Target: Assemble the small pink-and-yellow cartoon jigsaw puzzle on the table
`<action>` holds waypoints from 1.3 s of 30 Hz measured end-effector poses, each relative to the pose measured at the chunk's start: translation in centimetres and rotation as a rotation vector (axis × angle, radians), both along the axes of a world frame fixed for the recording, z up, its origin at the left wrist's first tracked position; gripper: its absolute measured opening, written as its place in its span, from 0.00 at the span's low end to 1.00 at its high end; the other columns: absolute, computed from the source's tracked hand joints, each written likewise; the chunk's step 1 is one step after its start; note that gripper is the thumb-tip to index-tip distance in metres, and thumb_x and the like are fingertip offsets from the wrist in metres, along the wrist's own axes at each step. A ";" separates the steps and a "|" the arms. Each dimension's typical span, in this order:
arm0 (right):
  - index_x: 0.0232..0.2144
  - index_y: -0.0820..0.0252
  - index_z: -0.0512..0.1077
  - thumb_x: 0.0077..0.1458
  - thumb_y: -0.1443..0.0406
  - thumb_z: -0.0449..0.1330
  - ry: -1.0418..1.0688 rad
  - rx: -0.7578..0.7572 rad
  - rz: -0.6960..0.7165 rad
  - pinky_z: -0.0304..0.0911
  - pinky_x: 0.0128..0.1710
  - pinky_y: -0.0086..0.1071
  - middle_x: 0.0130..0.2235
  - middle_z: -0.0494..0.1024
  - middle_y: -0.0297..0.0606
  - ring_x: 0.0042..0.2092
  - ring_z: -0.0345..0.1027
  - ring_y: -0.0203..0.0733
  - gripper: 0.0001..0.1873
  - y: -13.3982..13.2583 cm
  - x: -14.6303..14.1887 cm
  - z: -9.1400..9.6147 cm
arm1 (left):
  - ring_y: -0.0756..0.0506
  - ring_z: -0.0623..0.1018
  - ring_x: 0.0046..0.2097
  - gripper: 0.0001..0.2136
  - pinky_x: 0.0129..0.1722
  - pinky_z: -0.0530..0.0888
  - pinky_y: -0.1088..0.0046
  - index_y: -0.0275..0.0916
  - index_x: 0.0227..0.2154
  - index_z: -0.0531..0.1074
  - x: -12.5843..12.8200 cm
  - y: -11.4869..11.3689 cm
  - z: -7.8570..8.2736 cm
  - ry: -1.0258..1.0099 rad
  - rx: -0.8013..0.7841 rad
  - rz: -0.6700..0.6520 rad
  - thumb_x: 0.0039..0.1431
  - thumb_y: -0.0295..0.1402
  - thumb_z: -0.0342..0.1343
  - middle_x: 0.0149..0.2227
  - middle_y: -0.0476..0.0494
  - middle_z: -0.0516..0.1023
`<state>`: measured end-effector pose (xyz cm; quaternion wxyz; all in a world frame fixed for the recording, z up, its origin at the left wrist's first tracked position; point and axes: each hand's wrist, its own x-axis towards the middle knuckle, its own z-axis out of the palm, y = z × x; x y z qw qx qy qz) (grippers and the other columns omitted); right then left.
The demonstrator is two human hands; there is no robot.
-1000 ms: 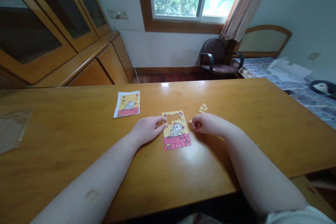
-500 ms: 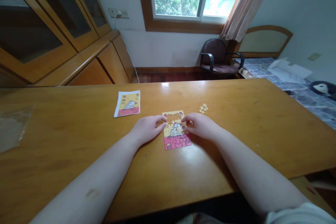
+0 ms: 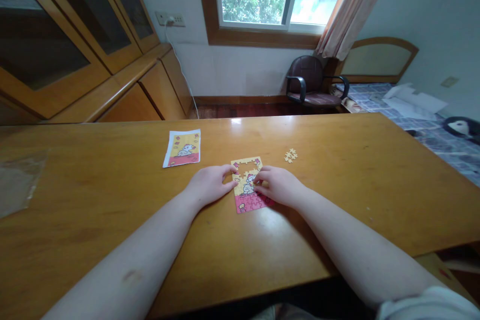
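A nearly assembled jigsaw puzzle (image 3: 252,203) lies flat on the wooden table, yellow above and pink below, with white cartoon animals in the middle. A gap in its upper part shows the table through it. My left hand (image 3: 210,183) rests at the puzzle's left edge, thumb and forefinger apart, fingertips touching the border. Over the right half of the puzzle, my right hand (image 3: 281,186) has its fingers and thumb drawn together in a pinch. Whatever lies between those fingertips is hidden. Several loose yellow puzzle pieces (image 3: 290,155) lie behind the right hand.
A printed picture sheet (image 3: 184,148) with the same design lies at the back left of the table (image 3: 112,170). Clear plastic wrapping (image 3: 18,182) is at the far left. Beyond the table stand an office chair (image 3: 309,80), a bed (image 3: 397,105) and a wooden cabinet (image 3: 123,85).
My right hand has moved left, from the puzzle's right edge to above its picture, its fingers closing together. My left hand has stayed at the left edge.
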<state>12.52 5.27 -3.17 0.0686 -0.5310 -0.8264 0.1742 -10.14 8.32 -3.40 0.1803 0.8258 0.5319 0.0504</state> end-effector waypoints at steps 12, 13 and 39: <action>0.36 0.53 0.78 0.58 0.62 0.56 0.019 0.014 -0.005 0.61 0.38 0.28 0.40 0.79 0.36 0.39 0.72 0.39 0.10 0.2 -0.1 -0.1 | 0.42 0.78 0.38 0.22 0.34 0.68 0.71 0.49 0.50 0.71 0.0 0.1 0.0 0.033 -0.005 0.004 0.54 0.50 0.52 0.37 0.46 0.79; 0.37 0.53 0.78 0.58 0.62 0.56 0.022 0.019 -0.007 0.61 0.39 0.28 0.40 0.79 0.36 0.39 0.72 0.39 0.10 0.2 0.0 -0.1 | 0.42 0.78 0.38 0.22 0.34 0.68 0.71 0.49 0.50 0.71 0.0 0.1 0.0 0.034 -0.002 -0.004 0.55 0.50 0.52 0.37 0.46 0.80; 0.46 0.61 0.75 0.61 0.60 0.55 0.085 0.205 0.191 0.63 0.49 0.36 0.46 0.76 0.43 0.45 0.70 0.43 0.16 0.7 -0.8 -0.9 | 0.43 0.78 0.37 0.22 0.32 0.67 0.72 0.51 0.51 0.71 0.1 0.1 -0.3 0.048 0.011 -0.019 0.55 0.50 0.52 0.35 0.48 0.80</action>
